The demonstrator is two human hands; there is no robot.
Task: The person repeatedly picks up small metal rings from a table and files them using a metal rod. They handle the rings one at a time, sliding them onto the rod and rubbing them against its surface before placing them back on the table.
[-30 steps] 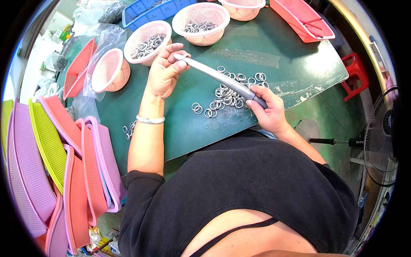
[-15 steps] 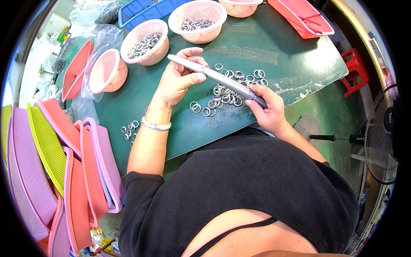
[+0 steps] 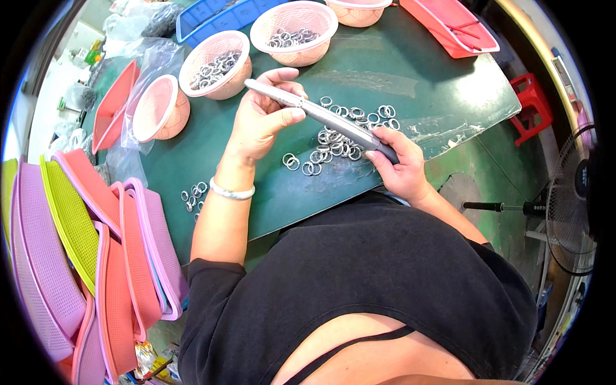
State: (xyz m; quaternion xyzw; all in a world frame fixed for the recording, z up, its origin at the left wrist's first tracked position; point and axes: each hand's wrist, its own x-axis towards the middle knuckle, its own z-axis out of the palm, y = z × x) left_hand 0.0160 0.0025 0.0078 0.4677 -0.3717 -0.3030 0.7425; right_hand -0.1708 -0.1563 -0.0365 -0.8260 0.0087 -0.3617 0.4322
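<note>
A tapered silver ring mandrel (image 3: pixel 333 120) slants across in front of me, above the table, its thin end up to the left. My right hand (image 3: pixel 403 168) is closed round its dark grey handle at the lower right. Near the thin end, my left hand (image 3: pixel 266 115) has its thumb and fingers closed about the rod. A small silver band shows at the rod beside those fingers; whether it is a ring I cannot make out. Beneath the mandrel lies a loose pile of silver rings (image 3: pixel 335 142), partly hidden by it. A smaller group of rings (image 3: pixel 194 194) lies left of my left forearm.
Pink baskets with rings, such as this basket (image 3: pixel 294 52), stand along the far side of the green table (image 3: pixel 256 215). Beyond them is a blue tray (image 3: pixel 215 18); a red tray (image 3: pixel 443 29) lies far right. Stacked colored baskets (image 3: pixel 119 282) crowd the left. A fan (image 3: pixel 571 199) stands right.
My left hand and the mandrel's thin end have shifted slightly to the left. Both hands keep their hold, and the rings lie as before.
</note>
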